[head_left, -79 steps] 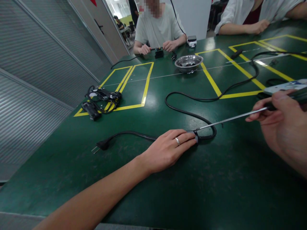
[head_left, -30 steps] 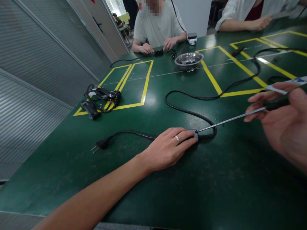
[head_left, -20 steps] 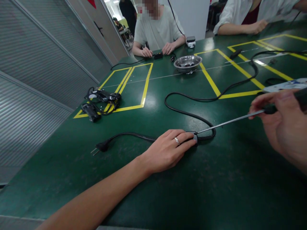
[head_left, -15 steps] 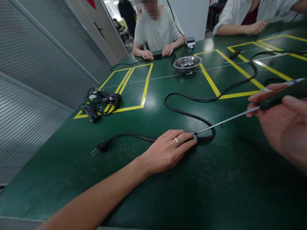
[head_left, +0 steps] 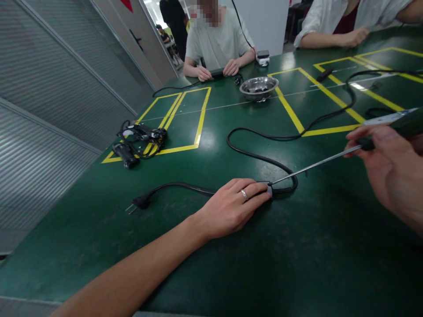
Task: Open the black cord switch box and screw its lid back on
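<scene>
My left hand (head_left: 233, 207), with a ring on one finger, lies over a small dark corded box (head_left: 270, 189) and holds it against the table. Most of the box is hidden under the palm and fingers; only its greyish right end shows. In my right hand (head_left: 390, 163) is a screwdriver (head_left: 317, 165) with a dark green handle and a long thin metal shaft. Its tip touches the top of the box's right end, just past my left fingertips. From the box's left side a black cord runs to a two-pin plug (head_left: 142, 202).
A looping black cable (head_left: 251, 154) runs from the box's right end across the green table (head_left: 185, 277). A bundle of black cords (head_left: 142, 141) lies at the left, a metal bowl (head_left: 258, 89) farther back. Opposite, a co-worker (head_left: 218, 48) handles a black corded piece; another person sits at right.
My right hand and its fingers have shifted slightly around the screwdriver handle, while the tip stays on the box. My left hand has not moved.
</scene>
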### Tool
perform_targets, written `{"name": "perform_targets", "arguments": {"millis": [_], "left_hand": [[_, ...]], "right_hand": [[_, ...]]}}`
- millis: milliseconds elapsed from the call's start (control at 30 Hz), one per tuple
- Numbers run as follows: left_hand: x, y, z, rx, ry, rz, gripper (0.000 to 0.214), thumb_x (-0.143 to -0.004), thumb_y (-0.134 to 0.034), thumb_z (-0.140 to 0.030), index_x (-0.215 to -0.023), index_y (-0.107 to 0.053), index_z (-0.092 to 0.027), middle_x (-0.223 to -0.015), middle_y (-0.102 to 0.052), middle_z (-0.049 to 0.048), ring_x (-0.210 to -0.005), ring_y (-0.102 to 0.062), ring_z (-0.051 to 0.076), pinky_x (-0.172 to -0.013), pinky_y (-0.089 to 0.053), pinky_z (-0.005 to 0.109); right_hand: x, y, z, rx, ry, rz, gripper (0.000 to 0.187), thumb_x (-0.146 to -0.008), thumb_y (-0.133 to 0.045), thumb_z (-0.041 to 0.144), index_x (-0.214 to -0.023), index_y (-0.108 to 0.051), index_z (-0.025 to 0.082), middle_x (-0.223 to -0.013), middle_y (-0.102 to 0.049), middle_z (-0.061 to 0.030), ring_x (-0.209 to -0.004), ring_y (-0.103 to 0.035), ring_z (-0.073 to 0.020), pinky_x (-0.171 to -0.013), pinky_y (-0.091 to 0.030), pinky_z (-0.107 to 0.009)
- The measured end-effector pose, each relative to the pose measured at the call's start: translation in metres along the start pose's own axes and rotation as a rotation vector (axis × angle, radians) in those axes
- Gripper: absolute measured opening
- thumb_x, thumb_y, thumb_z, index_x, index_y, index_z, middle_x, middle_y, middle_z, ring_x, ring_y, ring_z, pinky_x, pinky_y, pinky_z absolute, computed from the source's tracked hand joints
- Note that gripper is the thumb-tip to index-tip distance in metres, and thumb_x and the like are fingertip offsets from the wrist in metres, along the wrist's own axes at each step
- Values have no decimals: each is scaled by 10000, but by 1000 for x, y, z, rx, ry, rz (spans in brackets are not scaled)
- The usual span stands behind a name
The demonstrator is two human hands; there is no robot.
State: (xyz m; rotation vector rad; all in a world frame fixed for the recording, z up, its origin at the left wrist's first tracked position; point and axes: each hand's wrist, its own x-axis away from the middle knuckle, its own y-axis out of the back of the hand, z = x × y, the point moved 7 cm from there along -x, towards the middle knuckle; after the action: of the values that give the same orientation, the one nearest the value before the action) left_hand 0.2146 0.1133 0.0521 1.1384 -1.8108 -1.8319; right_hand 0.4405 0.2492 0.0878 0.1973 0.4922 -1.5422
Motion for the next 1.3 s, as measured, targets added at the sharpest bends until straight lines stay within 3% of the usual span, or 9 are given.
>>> {"name": "perform_targets", "arguments": {"millis": [200, 367, 500, 600, 800, 933, 1100, 1200, 1300], "left_hand": [[0, 1, 0, -10, -4, -5, 358, -961, -463, -149, -1318, -489, -136, -1347, -561, 102, -1193, -512, 220, -975, -467, 374], [0, 0, 0, -11, -9, -5, 363, -954, -474, -142, -1317, -489, -133, -1349, -561, 92, -1193, -510, 221, -978, -464, 374], [0, -1, 0, -11, -5, 2, 361, -956, -467, -142, -1317, -488, -137, -1357, -558, 89, -1202, -507, 222, -989, -461, 375], [0, -1, 0, -8, -3, 3, 362, -961, -455, -145, -1321, -482, -140, -1358, -557, 96, -1205, -508, 222, -996, -460, 380], [0, -1, 0, -7, 2, 2, 366, -966, -444, -147, -1331, -476, -146, -1361, -555, 100, -1215, -505, 222, -994, -463, 383], [1, -1, -1, -14, 0, 6, 363, -968, -448, -148, -1330, -477, -139, -1360, -556, 96, -1208, -503, 221, -989, -461, 379], [0, -1, -1, -12, -2, 15, 365, -964, -464, -157, -1329, -480, -136, -1376, -544, 89, -1204, -500, 227, -992, -453, 382], [-1, -1, -1, -18, 7, 19, 356, -970, -463, -167, -1324, -485, -139, -1399, -529, 81, -1208, -496, 229, -1003, -445, 388], [-2, -1, -1, -31, 10, 26, 350, -978, -450, -170, -1325, -486, -141, -1407, -525, 78, -1211, -493, 225, -1012, -441, 387]], "right_hand": [[1, -7, -2, -184, -68, 78, 201, -747, -640, 242, -928, -706, 182, -852, -677, -39, -881, -655, -203, -678, -514, -346], [3, -5, 5, -2, 8, 48, 48, -795, -650, 187, -817, -687, 209, -817, -685, -13, -797, -645, -180, -748, -501, -378], [4, -10, 3, -150, -31, 125, 166, -794, -617, 170, -935, -694, 209, -866, -684, -21, -885, -648, -205, -743, -506, -380], [5, -6, 1, 3, -33, 81, 115, -780, -662, 151, -873, -694, 211, -895, -693, -22, -863, -652, -191, -774, -505, -379], [7, -9, -2, -134, -80, 139, 190, -797, -595, 135, -950, -683, 205, -906, -698, -47, -881, -659, -220, -654, -507, -356], [10, -9, 2, -27, -66, 128, 86, -836, -616, 184, -900, -662, 219, -923, -696, -38, -870, -662, -202, -671, -518, -350], [15, -18, 0, -102, -125, 175, 198, -810, -628, 154, -991, -644, 232, -882, -671, -28, -896, -670, -229, -631, -543, -354], [8, -10, 0, -36, -96, 86, 93, -840, -631, 205, -930, -647, 219, -761, -623, -5, -713, -669, -198, -572, -558, -359], [-7, 14, 2, 2, 2, -128, 66, -850, -640, 279, -869, -635, 216, -682, -550, 20, -567, -605, -151, -471, -519, -319]]}}
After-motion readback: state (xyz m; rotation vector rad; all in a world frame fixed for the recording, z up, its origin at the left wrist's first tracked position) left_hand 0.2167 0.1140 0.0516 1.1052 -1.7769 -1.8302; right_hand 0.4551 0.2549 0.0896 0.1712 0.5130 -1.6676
